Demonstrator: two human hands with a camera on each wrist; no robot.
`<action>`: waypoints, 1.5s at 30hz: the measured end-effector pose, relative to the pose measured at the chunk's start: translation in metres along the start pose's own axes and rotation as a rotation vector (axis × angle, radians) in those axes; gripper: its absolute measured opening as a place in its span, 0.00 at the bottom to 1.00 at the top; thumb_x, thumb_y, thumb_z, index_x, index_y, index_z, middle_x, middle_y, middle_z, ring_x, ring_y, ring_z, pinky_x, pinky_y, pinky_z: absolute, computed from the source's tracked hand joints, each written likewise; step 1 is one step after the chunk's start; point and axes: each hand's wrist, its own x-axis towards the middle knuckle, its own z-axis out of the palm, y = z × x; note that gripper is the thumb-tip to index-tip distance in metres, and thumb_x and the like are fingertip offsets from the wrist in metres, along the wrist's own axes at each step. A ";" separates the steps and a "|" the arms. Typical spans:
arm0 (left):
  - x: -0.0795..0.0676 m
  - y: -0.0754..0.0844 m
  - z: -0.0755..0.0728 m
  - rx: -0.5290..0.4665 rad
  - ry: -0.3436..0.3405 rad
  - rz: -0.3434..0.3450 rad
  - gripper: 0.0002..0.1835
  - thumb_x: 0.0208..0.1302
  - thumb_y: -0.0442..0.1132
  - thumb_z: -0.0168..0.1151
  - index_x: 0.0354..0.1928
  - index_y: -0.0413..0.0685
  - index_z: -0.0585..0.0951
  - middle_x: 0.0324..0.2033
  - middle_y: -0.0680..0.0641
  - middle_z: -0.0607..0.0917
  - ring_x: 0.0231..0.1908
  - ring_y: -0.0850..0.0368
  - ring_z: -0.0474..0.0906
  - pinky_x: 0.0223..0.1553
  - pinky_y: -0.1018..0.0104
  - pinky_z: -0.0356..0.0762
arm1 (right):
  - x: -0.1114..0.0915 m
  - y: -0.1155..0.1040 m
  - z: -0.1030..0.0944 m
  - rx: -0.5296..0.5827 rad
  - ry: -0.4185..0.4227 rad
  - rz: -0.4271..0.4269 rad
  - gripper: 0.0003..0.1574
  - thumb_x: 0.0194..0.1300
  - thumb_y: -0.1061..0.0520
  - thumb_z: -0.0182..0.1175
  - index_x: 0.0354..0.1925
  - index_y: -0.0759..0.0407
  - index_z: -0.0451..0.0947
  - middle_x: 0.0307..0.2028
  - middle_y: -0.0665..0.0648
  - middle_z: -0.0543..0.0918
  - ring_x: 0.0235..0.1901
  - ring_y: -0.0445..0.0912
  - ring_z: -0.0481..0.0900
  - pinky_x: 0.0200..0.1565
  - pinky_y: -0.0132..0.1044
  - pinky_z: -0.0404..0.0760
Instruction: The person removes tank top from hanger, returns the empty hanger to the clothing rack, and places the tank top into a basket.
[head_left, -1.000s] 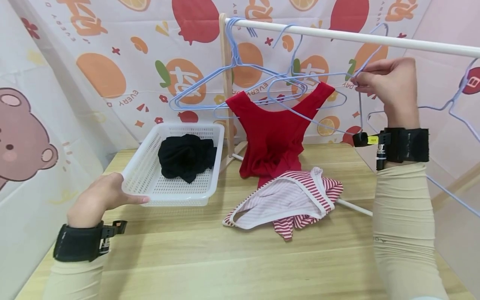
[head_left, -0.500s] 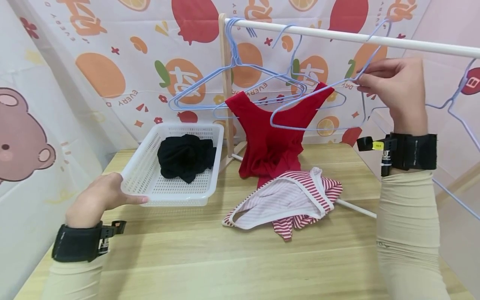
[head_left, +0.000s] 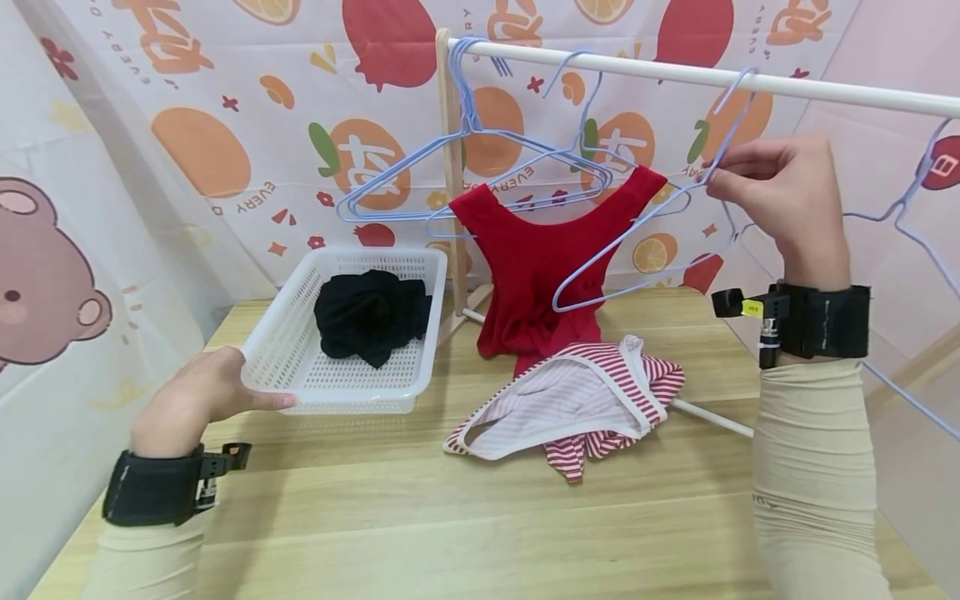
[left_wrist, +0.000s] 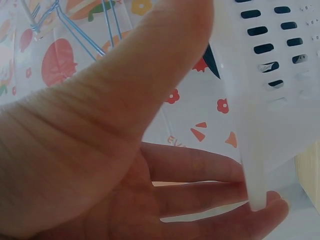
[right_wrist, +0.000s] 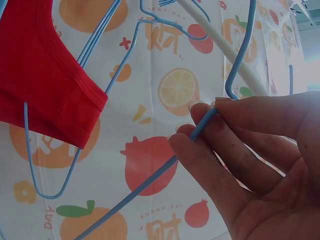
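Note:
My left hand [head_left: 198,392] holds the near left corner of a white plastic basket [head_left: 420,367], thumb along its front and fingertips at the rim. A crumpled black garment [head_left: 369,315] lies inside. My right hand [head_left: 787,196] pinches a light blue wire hanger [right_wrist: 145,184] just below its hook, between thumb and fingertips. The hook passes over the white rail, and the hanger's body slants down to the left with no garment on it. To its left, a red sleeveless top [head_left: 547,250] hangs on another blue hanger.
Several bare blue hangers [head_left: 408,162] hang at the left end of the rail [head_left: 660,73], beside a wooden post [head_left: 454,167]. A red-and-white striped garment [head_left: 555,408] lies on the wooden table [head_left: 420,517] below the red top. Another hanger [head_left: 903,200] hangs at the far right.
The right hand has lowered the hanger, bringing its hook from above the rail down over it. The hanger's body has tilted downward. The left hand and basket have stayed put.

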 end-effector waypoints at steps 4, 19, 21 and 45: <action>0.000 0.000 0.000 0.006 0.002 0.003 0.44 0.47 0.67 0.79 0.37 0.28 0.75 0.25 0.45 0.68 0.27 0.48 0.69 0.27 0.61 0.63 | -0.003 0.001 -0.002 0.008 -0.003 0.025 0.07 0.62 0.62 0.71 0.40 0.55 0.91 0.27 0.36 0.89 0.30 0.32 0.86 0.42 0.26 0.76; 0.001 -0.004 0.002 0.004 0.006 0.001 0.47 0.46 0.67 0.79 0.40 0.25 0.75 0.25 0.44 0.70 0.28 0.47 0.69 0.28 0.61 0.65 | -0.018 0.005 -0.021 0.159 0.067 0.011 0.10 0.63 0.67 0.69 0.43 0.62 0.90 0.29 0.44 0.90 0.31 0.37 0.88 0.40 0.21 0.82; 0.001 -0.005 0.002 0.008 0.009 0.007 0.45 0.46 0.67 0.79 0.37 0.27 0.74 0.25 0.45 0.69 0.28 0.48 0.69 0.27 0.61 0.65 | -0.021 0.006 -0.023 0.153 0.081 0.016 0.10 0.63 0.67 0.68 0.43 0.62 0.90 0.29 0.44 0.90 0.31 0.36 0.89 0.40 0.21 0.82; 0.001 -0.002 0.001 0.009 0.006 0.012 0.42 0.47 0.66 0.79 0.34 0.30 0.73 0.24 0.46 0.67 0.26 0.49 0.69 0.27 0.61 0.64 | -0.029 0.016 -0.031 0.152 0.085 0.001 0.11 0.63 0.66 0.69 0.45 0.63 0.90 0.31 0.44 0.91 0.31 0.36 0.89 0.41 0.19 0.82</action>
